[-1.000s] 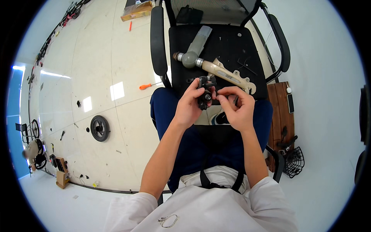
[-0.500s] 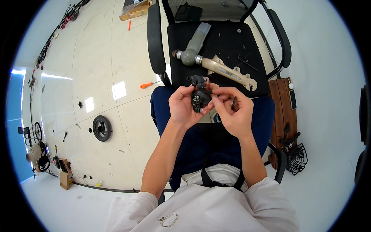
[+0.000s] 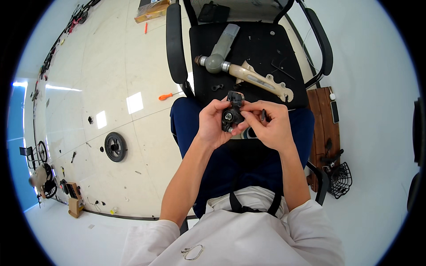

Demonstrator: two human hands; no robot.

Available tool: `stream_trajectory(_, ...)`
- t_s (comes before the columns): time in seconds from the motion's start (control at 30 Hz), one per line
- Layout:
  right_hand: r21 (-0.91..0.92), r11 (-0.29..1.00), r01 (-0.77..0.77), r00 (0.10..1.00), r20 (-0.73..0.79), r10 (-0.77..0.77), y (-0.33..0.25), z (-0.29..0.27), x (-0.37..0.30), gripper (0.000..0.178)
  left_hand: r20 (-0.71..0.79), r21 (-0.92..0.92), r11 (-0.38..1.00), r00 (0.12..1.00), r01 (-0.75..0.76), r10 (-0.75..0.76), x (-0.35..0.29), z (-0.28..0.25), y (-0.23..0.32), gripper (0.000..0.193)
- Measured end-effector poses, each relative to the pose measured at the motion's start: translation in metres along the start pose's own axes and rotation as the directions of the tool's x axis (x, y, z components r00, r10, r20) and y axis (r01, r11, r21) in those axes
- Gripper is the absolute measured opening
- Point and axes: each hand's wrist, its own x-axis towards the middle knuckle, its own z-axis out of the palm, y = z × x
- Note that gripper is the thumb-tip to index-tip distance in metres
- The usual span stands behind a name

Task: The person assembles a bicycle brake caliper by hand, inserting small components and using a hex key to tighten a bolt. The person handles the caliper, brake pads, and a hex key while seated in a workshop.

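Over my lap, my left hand (image 3: 213, 124) wraps round a black disc brake caliper (image 3: 229, 116) with a round metal bolt in its face. The fingers of my right hand (image 3: 271, 125) pinch at the caliper's right side; just what the fingertips touch there is hidden. A short black piece (image 3: 265, 115) sticks out between the right hand's curled fingers, its kind unclear. Beyond the hands, on the black chair seat (image 3: 262, 46), lie a small black bracket-like part (image 3: 217, 87) and a grey and cream frame piece (image 3: 254, 77) with a ball-shaped joint.
Behind the frame piece's cream end rests a black hex key (image 3: 282, 70). On the floor to the left are an orange-handled screwdriver (image 3: 166, 96) and a small wheel (image 3: 115, 146). At right stand a wooden bench (image 3: 320, 128) and a black wire basket (image 3: 341, 181). Another person (image 3: 39, 177) is far left.
The caliper has turned and drawn in slightly toward me. The small black part on the seat now shows apart from it. My right fingers have shifted along its side; the whole view moved a little.
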Motion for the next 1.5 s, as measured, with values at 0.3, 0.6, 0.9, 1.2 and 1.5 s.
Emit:
stream_trajectory(0.3, -0.022, 0.998, -0.065, 0.997, 0.036, 0.066, 0.016, -0.009, 0.0, 0.01, -0.032, 0.118, 0.993, 0.999, -0.014, 0.018, 0.003, 0.0, -0.004, 0.036)
stream_trajectory(0.6, 0.094, 0.99, -0.104, 0.991, -0.068, 0.111, 0.009, -0.005, -0.007, 0.012, -0.065, 0.278, 0.953, 0.988, -0.117, 0.14, 0.001, 0.019, -0.006, 0.032)
stream_trajectory(0.9, 0.024, 0.992, -0.126, 0.98, -0.152, 0.128, -0.005, 0.013, -0.01, 0.01, 0.04, 0.674, 0.615, 0.851, -0.41, 0.523, 0.0, 0.006, -0.01, 0.042)
stream_trajectory(1.2, 0.165, 0.971, -0.172, 0.967, -0.162, 0.199, 0.012, 0.019, -0.015, 0.01, 0.007, 0.694, 0.615, 0.857, -0.375, 0.515, 0.0, 0.01, -0.014, 0.04)
stream_trajectory(1.5, 0.098, 0.99, -0.099, 0.978, -0.176, 0.116, 0.008, 0.022, -0.021, 0.023, 0.025, 0.7, 0.603, 0.857, -0.382, 0.515, 0.007, 0.01, -0.018, 0.038)
